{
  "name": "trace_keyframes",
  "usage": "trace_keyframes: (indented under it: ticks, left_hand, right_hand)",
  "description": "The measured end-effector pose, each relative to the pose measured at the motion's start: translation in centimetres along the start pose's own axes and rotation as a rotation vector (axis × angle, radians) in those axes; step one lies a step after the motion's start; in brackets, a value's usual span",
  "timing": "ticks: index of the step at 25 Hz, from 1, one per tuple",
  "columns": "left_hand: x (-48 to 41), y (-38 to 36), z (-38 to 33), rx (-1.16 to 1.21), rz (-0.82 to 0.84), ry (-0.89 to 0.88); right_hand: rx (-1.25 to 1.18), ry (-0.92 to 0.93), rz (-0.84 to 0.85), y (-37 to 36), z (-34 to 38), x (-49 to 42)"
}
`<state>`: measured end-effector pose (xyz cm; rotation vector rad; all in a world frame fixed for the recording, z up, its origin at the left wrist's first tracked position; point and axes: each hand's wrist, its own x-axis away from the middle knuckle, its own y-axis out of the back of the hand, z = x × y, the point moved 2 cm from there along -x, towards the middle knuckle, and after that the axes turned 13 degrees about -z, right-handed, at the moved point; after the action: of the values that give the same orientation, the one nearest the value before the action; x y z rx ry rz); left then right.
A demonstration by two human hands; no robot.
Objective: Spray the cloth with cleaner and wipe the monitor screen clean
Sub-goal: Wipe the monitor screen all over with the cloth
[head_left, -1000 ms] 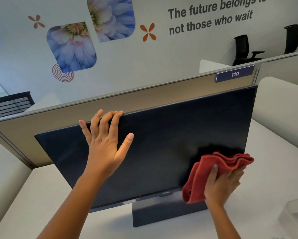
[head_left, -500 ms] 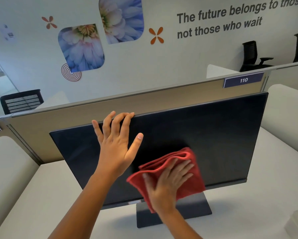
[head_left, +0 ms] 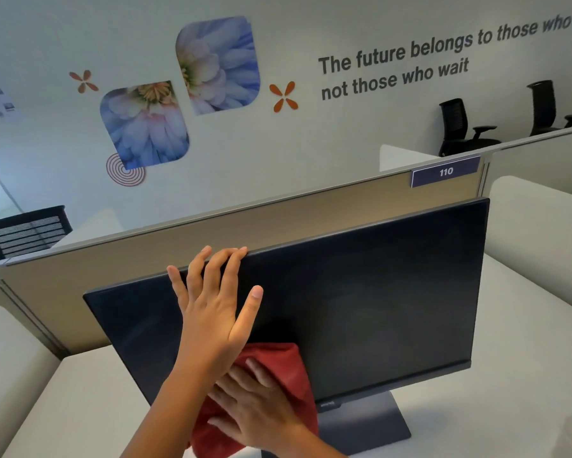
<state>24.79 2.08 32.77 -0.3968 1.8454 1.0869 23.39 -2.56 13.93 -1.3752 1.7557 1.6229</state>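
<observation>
Red cloth [head_left: 288,368] x1, R hand [head_left: 255,414] flat on it, L hand [head_left: 212,312] spread open on 1 monitor [head_left: 377,309]

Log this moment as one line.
step: wipe | left hand: rests on monitor top edge | right hand: presses red cloth low on monitor

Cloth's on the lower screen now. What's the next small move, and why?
Probably slide the red cloth leftward toward the screen's lower-left corner. The right hand presses it flat on the monitor left of the stand, faint streaks show further left, and the left hand rests on the top edge.
</observation>
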Motion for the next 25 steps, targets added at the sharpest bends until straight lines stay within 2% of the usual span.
trace_keyframes:
  ticks: [4,9,15,20,22,25]
  left_hand:
    - [-0.1,0.0,0.2,0.036,0.001,0.01]
    - [-0.3,-0.3,0.4,0.041,-0.006,0.01]
    - [-0.2,-0.4,0.3,0.046,-0.014,0.021]
    - [-0.3,0.2,-0.1,0.04,0.005,0.04]
    - [-0.3,0.5,-0.3,0.031,0.02,0.047]
    - [-0.2,0.9,-0.7,0.017,0.026,0.062]
  right_hand:
    - [0.042,-0.359,-0.19,2.1,-6.1,0.2]
    - [0.119,-0.696,-0.262,5.3,-16.6,2.9]
    - [0.119,-1.255,-0.335,7.8,-24.2,6.7]
    - [0.057,-1.346,-0.474,8.1,-23.6,2.7]
    - [0.025,-1.357,-0.48,8.1,-22.4,-0.1]
    - [-0.034,-1.162,-0.432,7.4,-16.9,-4.3]
